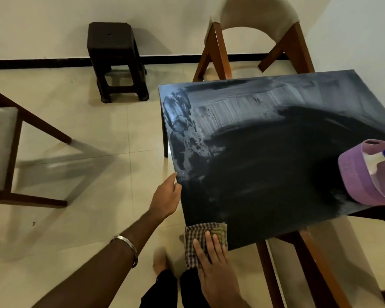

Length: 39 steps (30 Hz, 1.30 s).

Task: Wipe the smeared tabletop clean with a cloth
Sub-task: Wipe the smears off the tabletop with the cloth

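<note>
The right hand (pixel 213 263) presses flat fingers on the checked cloth (pixel 203 238) at the counter's (pixel 265 174) near corner; its grip is spread. The left hand (pixel 167 196), relaxed, steadies the left edge. Best sweep firmly toward the far-left smears (pixel 187 121), overlapping strokes.

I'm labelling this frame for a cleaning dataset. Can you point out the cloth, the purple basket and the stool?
cloth (pixel 196 235): head view, checked part left of the fingers.
purple basket (pixel 353 174): head view, outer wall.
stool (pixel 109 34): head view, seat top.
</note>
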Available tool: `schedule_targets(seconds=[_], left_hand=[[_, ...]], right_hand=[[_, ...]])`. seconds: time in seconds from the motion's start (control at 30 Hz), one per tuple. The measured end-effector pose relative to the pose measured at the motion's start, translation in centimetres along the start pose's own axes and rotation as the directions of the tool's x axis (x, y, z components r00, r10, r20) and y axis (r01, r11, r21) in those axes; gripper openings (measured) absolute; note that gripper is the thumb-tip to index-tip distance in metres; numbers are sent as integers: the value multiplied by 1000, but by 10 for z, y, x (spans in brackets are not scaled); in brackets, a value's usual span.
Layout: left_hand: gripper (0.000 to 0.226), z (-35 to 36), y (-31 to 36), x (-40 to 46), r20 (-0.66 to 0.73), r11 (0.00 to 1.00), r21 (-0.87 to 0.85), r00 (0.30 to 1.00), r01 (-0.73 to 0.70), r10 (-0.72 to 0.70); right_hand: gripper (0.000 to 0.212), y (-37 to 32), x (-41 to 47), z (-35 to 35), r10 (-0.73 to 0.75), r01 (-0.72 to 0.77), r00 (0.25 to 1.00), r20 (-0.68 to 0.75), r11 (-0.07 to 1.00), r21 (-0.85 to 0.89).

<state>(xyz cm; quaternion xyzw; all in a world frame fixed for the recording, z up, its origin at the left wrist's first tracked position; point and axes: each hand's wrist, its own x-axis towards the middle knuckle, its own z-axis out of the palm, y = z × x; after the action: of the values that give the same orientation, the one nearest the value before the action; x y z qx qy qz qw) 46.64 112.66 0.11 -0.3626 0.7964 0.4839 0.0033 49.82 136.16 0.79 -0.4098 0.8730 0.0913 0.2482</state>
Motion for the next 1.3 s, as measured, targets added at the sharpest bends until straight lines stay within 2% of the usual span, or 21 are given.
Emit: schedule_targets(seconds=[0.13,0.2,0.33,0.47,0.53,0.63,0.77,0.93,1.03,1.3], left_hand=[[41,4,1,8,18,997,-36,998,68,-67],[40,3,0,13,21,992,-49,993,114,-113],[43,-2,4,23,-6,984,-44,984,175,-176],[49,-2,8,29,-16,980,-16,980,200,-201],[49,1,10,33,-10,976,-23,976,216,-217],[41,3,14,37,5,979,-40,979,202,-202],[34,4,16,43,13,980,-86,983,181,-181],[46,-10,15,58,-14,977,-51,978,207,-208],[48,-23,13,73,-16,978,-44,979,203,-204],[44,-71,7,130,3,990,-63,992,127,-127]], right_hand=[[69,-9,53,-14,-80,82,996,-28,992,99],[65,-13,98,-24,-48,60,995,-92,989,134],[61,-14,139,-45,-71,83,990,-119,992,98],[67,1,86,-13,-141,138,990,17,984,117],[67,8,47,9,-170,169,985,6,983,72],[67,10,5,27,-122,124,991,-49,991,41],[65,10,5,32,-171,175,983,-68,983,53],[74,-3,67,-6,-69,76,997,-46,981,180],[63,-10,127,-31,10,19,993,-114,969,246],[63,-7,265,-117,79,-46,986,-145,974,223]])
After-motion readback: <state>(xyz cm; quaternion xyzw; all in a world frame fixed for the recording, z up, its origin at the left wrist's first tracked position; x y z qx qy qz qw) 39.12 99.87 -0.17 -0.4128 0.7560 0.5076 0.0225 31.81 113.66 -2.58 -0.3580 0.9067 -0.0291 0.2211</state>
